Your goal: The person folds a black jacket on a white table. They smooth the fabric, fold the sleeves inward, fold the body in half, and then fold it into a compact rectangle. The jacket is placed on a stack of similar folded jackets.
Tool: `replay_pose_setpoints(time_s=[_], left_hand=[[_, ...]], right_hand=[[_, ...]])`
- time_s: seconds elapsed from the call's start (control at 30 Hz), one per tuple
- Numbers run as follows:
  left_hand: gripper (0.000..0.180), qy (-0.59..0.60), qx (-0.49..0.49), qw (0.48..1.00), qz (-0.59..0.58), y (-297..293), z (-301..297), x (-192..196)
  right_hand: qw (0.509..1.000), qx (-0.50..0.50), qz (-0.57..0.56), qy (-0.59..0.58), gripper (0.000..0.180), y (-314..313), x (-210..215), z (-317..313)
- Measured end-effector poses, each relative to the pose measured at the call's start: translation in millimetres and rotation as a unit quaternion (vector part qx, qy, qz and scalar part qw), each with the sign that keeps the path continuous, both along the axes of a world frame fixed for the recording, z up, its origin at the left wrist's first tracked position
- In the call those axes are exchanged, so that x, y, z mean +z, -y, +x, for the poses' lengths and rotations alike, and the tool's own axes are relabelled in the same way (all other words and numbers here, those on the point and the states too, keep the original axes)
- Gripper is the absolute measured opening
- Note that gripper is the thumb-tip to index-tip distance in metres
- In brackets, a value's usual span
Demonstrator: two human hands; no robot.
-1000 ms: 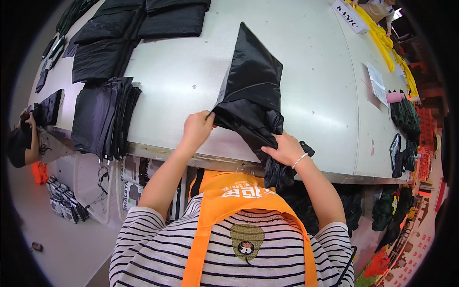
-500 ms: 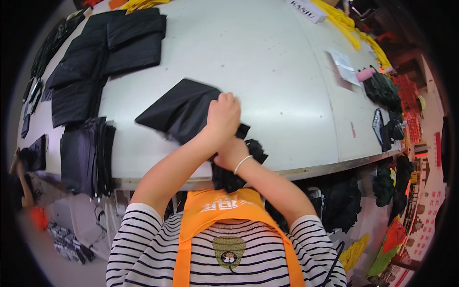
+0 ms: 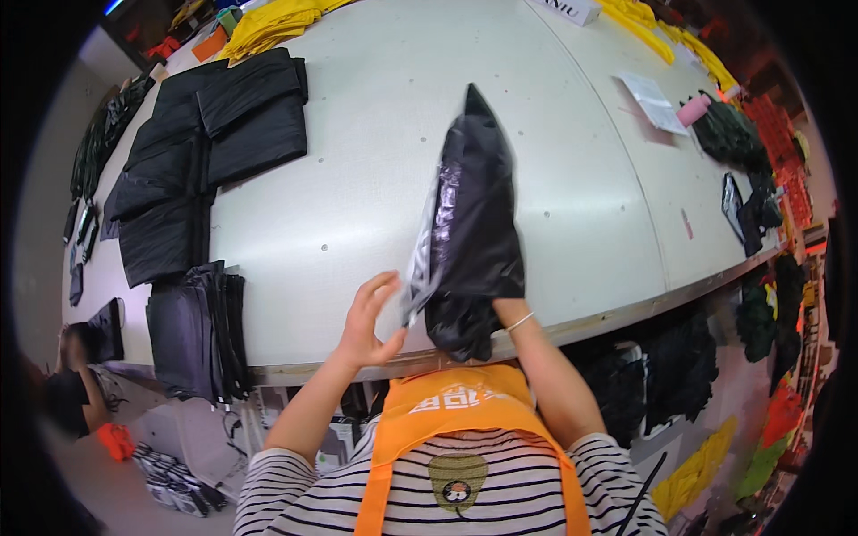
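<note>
A black garment in a clear plastic bag (image 3: 474,223) stands on end over the near edge of the white table (image 3: 357,179), its pointed top leaning away from me. My right hand (image 3: 506,309) grips its lower end from underneath and is mostly hidden by it; only the wrist with a thin bracelet shows. My left hand (image 3: 371,320) is spread open just left of the bag, fingertips at the loose edge of the plastic, holding nothing.
Flat black bagged garments (image 3: 214,116) lie in rows at the table's far left, with a thicker pile (image 3: 197,330) at the near left edge. Yellow garments (image 3: 268,22) lie at the back. A paper sheet (image 3: 652,98), pink roll (image 3: 693,109) and dark green clothes (image 3: 733,134) sit right. Another person (image 3: 71,384) is lower left.
The bagged garment went from lying low and to the left under both hands to standing on end at the centre. My left hand has come off it and opened.
</note>
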State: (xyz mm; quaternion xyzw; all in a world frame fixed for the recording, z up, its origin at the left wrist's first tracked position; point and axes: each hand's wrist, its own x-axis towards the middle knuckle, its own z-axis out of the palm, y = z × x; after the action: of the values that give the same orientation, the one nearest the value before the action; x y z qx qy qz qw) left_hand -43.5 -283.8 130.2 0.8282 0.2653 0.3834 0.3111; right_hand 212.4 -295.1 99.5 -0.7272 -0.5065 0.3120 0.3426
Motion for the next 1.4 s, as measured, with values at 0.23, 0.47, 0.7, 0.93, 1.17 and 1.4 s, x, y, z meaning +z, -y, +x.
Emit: replay_pose_setpoints(time_s=[0.23, 0.47, 0.7, 0.93, 1.17, 1.4], left_hand=[[0.097, 0.068, 0.084, 0.953, -0.282, -6, 40, -82], [0.065, -0.041, 0.086, 0.956, -0.276, -1, 64, -93], [0.05, 0.039, 0.088, 0.961, -0.259, 58, 69, -97], [0.034, 0.342, 0.117, 0.614, -0.702, 30, 98, -87], [0.033, 0.416, 0.114, 0.551, -0.714, 26, 107, -59], [0.029, 0.428, 0.102, 0.561, -0.701, 17, 96, -56]], right_hand=[[0.998, -0.051, -0.009, 0.022, 0.039, -25, -9, 11], [0.997, -0.07, 0.01, -0.042, 0.042, -16, -23, 7], [0.997, -0.024, 0.007, -0.076, 0.045, -37, -8, 4], [0.914, 0.228, -0.297, 0.157, 0.069, -88, 59, -18], [0.842, 0.291, 0.124, 0.437, 0.04, -36, 88, -51], [0.877, -0.252, 0.387, -0.135, 0.034, -50, 125, 101]])
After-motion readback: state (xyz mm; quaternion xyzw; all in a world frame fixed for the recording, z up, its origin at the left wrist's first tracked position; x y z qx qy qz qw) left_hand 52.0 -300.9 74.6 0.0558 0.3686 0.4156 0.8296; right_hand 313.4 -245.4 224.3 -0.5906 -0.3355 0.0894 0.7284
